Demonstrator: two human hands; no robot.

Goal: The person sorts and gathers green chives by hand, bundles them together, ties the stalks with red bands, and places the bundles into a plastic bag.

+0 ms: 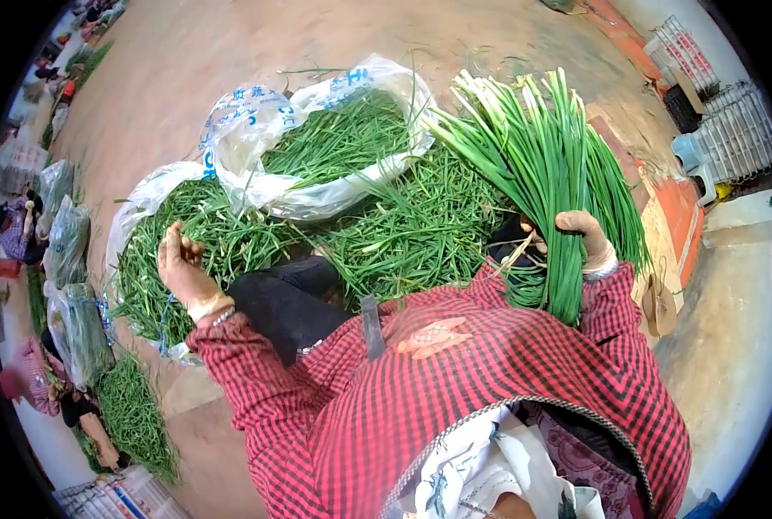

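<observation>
My right hand (589, 238) is wrapped round a thick bunch of chives (567, 190), holding it upright at an angle with the pale stem ends at the top. The green leaf ends hang down beside my checked sleeve. To the left, my left hand (187, 272) is raised above the loose chive trimmings, its fingers loosely bent and apart, with nothing visible in them. A heap of green trimmings (425, 221) lies in front of my lap. More greens fill an open white plastic bag (325, 203) behind it and another bag (148, 186) at the left.
More long chives (615, 190) lie behind the held bunch, on cardboard (658, 251). Filled plastic bags (74, 251) and a pile of greens (135, 415) line the left side, where other people (22, 229) sit. Pale crates (736, 130) stand at the right.
</observation>
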